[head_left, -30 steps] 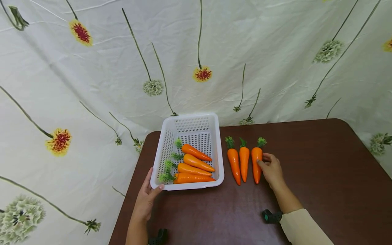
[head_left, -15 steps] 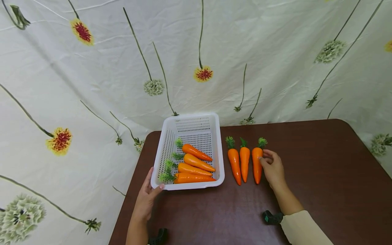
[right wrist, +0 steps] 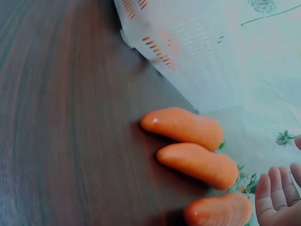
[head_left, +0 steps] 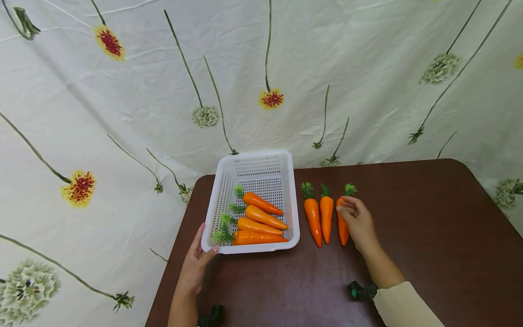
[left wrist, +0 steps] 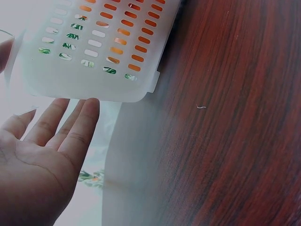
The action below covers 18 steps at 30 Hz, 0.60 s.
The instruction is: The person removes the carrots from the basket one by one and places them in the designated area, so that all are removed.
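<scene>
The right hand (head_left: 358, 222) lay over the upper half of the rightmost carrot (head_left: 342, 230) on the dark wooden surface (head_left: 429, 236), its fingers bent down across the orange body just below the green top; whether the thumb closed under it could not be told from the head view, and in the right wrist view only straight fingertips (right wrist: 275, 190) showed just beside that carrot (right wrist: 218, 212), so the grip stayed uncertain. Just to the left of that hand lay two more carrots, the middle carrot (head_left: 326, 217) and the left carrot (head_left: 312, 219), side by side and nearly touching, tips pointing toward the person. Further left, between the two hands, stood a white perforated basket (head_left: 250, 247) holding four carrots (head_left: 259, 223) stacked crosswise with their green tops toward the left hand's side. The left hand (head_left: 194, 264) rested open at the near left corner of the basket, thumb tip against the rim and fingers straight along its outer wall; the left wrist view showed the flat palm (left wrist: 42, 150) just beneath the basket's corner (left wrist: 94, 70). A flowered cloth (head_left: 122, 91) hung beyond both hands
</scene>
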Available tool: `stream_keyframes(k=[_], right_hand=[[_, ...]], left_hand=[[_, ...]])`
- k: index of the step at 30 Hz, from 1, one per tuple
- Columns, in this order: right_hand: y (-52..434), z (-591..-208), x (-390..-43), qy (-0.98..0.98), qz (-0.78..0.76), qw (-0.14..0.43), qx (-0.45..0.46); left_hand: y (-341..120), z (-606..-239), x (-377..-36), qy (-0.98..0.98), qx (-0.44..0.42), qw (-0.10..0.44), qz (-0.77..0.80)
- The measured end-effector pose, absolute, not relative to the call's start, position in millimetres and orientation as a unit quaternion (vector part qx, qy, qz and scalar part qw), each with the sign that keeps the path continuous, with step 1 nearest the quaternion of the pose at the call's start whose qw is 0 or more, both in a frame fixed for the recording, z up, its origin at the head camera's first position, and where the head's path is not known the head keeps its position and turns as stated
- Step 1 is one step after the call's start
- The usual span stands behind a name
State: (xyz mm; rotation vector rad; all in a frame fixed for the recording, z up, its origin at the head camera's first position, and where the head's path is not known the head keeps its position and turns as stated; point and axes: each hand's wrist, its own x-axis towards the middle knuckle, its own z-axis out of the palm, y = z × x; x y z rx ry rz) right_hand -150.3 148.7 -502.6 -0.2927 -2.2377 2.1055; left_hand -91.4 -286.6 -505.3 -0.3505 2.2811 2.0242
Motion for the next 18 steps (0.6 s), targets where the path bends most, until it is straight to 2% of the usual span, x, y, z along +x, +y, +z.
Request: stream_keyframes(k=[18], right_hand=[[128,-488,-147,-0.727,0.685,-0.017,-0.038]], left_hand=[[-288,-506,-92,0.737,-0.119,0.038,0.664]])
